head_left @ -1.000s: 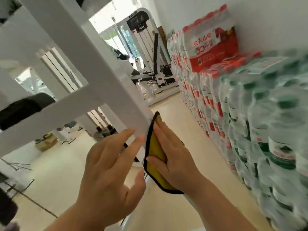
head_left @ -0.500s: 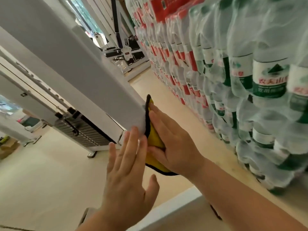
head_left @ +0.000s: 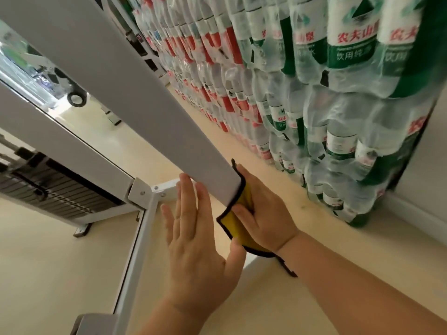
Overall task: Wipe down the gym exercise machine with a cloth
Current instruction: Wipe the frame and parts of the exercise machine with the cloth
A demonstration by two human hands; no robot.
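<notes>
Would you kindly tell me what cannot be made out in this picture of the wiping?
Head view only:
- The cloth: mostly covered by the right hand holding it and by the white beam.
- The right fingertips: behind the beam.
- The left hand: whether it touches the beam is unclear.
- The weight stack: cut off by the left edge.
- The far water bottles: labels blurred and too small.
</notes>
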